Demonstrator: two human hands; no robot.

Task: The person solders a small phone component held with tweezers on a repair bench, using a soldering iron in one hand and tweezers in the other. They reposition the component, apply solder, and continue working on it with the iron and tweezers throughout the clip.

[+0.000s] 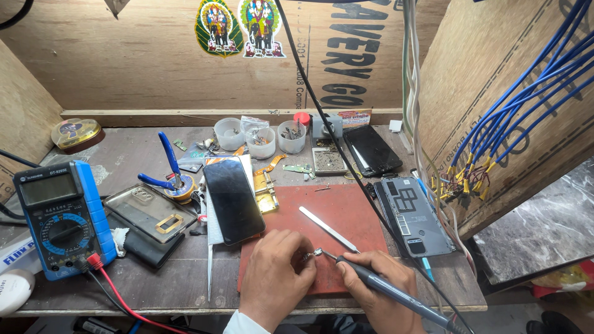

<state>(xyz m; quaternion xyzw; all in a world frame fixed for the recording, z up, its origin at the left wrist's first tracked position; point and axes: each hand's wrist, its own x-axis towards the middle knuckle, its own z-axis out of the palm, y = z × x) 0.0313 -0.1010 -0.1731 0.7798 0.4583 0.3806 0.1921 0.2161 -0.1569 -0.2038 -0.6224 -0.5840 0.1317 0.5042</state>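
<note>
- My left hand rests on the red mat, fingers pinched tight on a small metal part; the part sits at the mat's near edge, right at my fingertips.
- My right hand is wrapped around a soldering iron, and its tip touches the small part.
- A flat metal pry tool lies on the mat just beyond both hands.
- A black phone lies screen up just left of the mat.
- A blue multimeter stands well apart at the far left of the wooden bench.
- A phone back cover lies just right of the mat.
</note>
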